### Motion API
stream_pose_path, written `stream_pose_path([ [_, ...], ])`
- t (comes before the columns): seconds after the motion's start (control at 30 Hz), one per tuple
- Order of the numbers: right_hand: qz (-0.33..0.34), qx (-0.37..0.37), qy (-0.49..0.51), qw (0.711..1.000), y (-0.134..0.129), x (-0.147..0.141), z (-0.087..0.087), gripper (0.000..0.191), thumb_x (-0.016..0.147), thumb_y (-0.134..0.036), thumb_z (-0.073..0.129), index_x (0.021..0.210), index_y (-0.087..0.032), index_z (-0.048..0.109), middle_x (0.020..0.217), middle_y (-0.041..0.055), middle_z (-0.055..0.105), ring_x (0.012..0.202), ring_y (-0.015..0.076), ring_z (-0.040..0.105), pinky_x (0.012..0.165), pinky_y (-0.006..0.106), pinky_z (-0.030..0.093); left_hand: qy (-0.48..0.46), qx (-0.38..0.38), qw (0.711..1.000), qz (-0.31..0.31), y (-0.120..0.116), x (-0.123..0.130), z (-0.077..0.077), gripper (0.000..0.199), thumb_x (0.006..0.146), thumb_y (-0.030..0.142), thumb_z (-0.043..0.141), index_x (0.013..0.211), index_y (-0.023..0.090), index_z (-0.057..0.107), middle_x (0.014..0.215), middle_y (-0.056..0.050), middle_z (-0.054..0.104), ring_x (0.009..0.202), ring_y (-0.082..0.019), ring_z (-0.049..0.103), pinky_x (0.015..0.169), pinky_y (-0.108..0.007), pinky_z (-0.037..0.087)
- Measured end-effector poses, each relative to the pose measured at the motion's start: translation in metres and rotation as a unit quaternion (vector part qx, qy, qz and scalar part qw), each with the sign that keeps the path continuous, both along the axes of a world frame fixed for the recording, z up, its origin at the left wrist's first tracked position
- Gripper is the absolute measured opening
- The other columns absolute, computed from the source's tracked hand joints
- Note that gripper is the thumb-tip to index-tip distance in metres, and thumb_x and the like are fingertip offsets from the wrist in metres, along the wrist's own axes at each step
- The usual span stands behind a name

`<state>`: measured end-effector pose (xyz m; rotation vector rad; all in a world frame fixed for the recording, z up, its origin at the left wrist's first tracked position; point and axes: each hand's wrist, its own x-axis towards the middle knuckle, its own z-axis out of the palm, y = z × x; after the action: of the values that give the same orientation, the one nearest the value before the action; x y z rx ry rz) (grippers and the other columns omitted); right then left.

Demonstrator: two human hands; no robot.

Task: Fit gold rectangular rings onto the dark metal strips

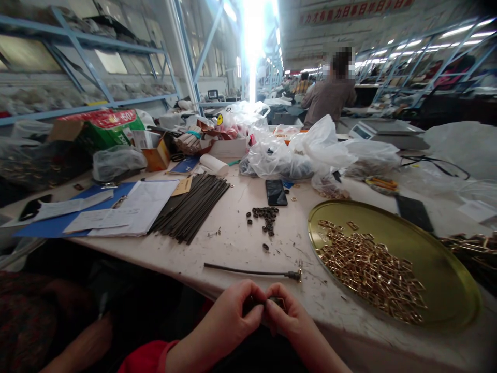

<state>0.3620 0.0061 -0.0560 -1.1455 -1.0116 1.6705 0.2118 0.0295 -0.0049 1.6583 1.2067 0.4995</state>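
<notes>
Left hand point(235, 313) and right hand point(289, 313) pressed together, pinching small metal buckle point(278, 302) just above near edge of bench point(248, 248). Light, stiff, slippery-looking; best held by frame edges. Brass tray point(438, 254) of similar buckles point(368, 274) to right.

At 4 o'clock, the brass-coloured tray point(392, 220) is gleaming with a smooth, glossy metal finish, and the buckles point(368, 274) on it are shining like polished gold-tone metal. At 12 o'clock, thin plastic bags point(279, 160) are showing a crinkled sheen. The white tabletop point(248, 259) is looking matt and scuffed, the dark strips point(190, 207) at 9 o'clock are looking matt, and the small piece point(277, 303) at 6 o'clock is showing a dull metal edge.
</notes>
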Motion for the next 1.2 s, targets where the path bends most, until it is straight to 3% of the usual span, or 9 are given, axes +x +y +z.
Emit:
stream_pose_path([
  [0.1,-0.011,-0.01,-0.017,1.0,-0.001,0.002,0.001,0.028,0.074,-0.047,0.056,0.077,-0.021,0.047,0.046,-0.01,0.042,0.043,0.0082,0.038,0.046,0.021,0.027,-0.011,-0.043,0.999,-0.027,0.002,-0.002,0.005,0.024,0.07,0.012,0.05,0.093,0.016,0.058,0.089,-0.002,0.062,0.082,-0.015,0.056,0.074,-0.024,0.042],
  [0.27,-0.014,-0.009,-0.069,0.997,0.001,0.006,0.001,0.019,0.076,-0.038,0.053,0.072,-0.021,0.045,0.047,-0.0098,0.04,0.044,0.0087,0.037,0.045,0.021,0.027,-0.05,-0.163,0.985,-0.022,0.006,-0.007,0.008,0.021,0.07,0.015,0.05,0.089,0.013,0.057,0.082,-0.002,0.064,0.074,-0.014,0.056,0.063,-0.023,0.043],
  [0.5,0.057,0.107,-0.203,0.972,-0.001,0.016,0.007,0.004,0.078,-0.024,0.051,0.075,-0.021,0.05,0.062,-0.0055,0.049,0.059,0.0119,0.044,0.053,0.022,0.033,-0.04,-0.153,0.987,-0.026,0.004,-0.003,-0.007,0.018,0.069,0.015,0.052,0.083,0.014,0.063,0.072,0.001,0.062,0.067,-0.013,0.054,0.06,-0.021,0.04],
  [0.63,0.079,0.116,-0.213,0.967,-0.006,0.022,0.012,0.01,0.083,-0.029,0.045,0.078,-0.021,0.049,0.068,-0.0033,0.051,0.064,0.0137,0.047,0.057,0.024,0.037,-0.058,-0.16,0.985,-0.024,0.003,0.001,-0.012,0.018,0.068,0.016,0.055,0.084,0.014,0.063,0.075,0.001,0.062,0.07,-0.013,0.055,0.061,-0.021,0.04],
  [0.83,0.093,0.143,-0.24,0.956,-0.016,0.024,0.017,0.02,0.089,-0.036,0.036,0.094,-0.023,0.049,0.086,0.0011,0.058,0.081,0.0173,0.054,0.072,0.029,0.042,-0.034,-0.163,0.984,-0.061,0.003,0.002,-0.001,0.018,0.075,0.024,0.05,0.084,0.013,0.062,0.073,0.0,0.062,0.066,-0.013,0.055,0.059,-0.022,0.041],
  [1.1,0.087,0.139,-0.206,0.965,-0.02,0.027,0.02,0.034,0.088,-0.038,0.04,0.118,-0.024,0.045,0.121,0.0076,0.054,0.113,0.0216,0.047,0.095,0.036,0.035,-0.018,-0.057,0.997,-0.037,-0.01,0.017,0.007,0.02,0.073,0.017,0.05,0.091,0.016,0.057,0.087,-0.002,0.062,0.079,-0.015,0.055,0.07,-0.024,0.042],
  [1.2,0.058,0.103,-0.165,0.979,-0.019,0.033,0.026,0.036,0.085,-0.045,0.043,0.114,-0.025,0.051,0.109,0.0054,0.06,0.101,0.0216,0.053,0.088,0.035,0.039,0.008,-0.033,0.998,-0.043,-0.008,0.014,0.015,0.015,0.073,0.018,0.049,0.085,0.016,0.057,0.081,-0.001,0.061,0.076,-0.015,0.053,0.068,-0.024,0.04],
])
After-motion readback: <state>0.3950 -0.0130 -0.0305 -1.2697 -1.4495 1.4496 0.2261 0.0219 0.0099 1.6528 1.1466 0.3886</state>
